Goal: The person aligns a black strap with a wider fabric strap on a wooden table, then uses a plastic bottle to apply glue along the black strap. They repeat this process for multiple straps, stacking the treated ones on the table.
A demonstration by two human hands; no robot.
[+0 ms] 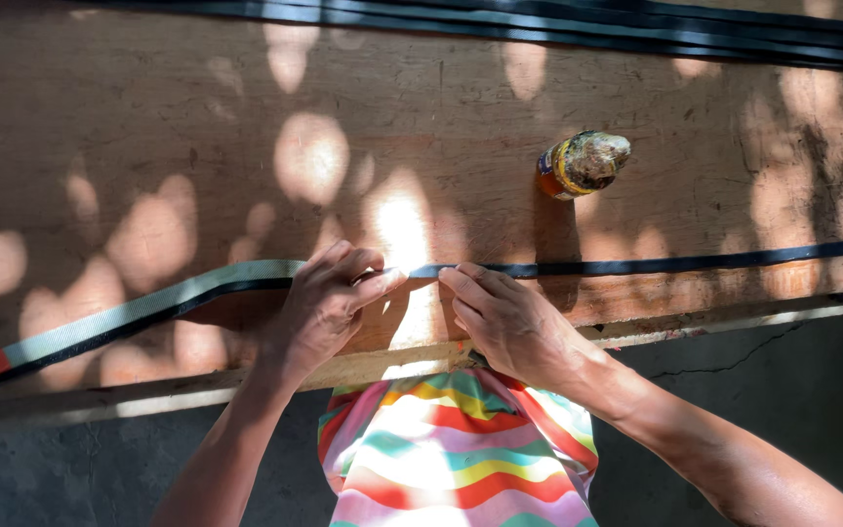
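A long flat strap, pale grey-green on top with a black edge and a red end at the far left, runs across a wooden board near its front edge. My left hand pinches the strap between thumb and fingers at the middle. My right hand pinches it just to the right, fingertips almost touching the left ones. From there the strap continues as a thin black band to the right edge.
A small glue-smeared bottle or tin stands on the board behind my right hand. Several dark strips lie along the far edge. Striped colourful cloth is below my hands, over grey concrete floor.
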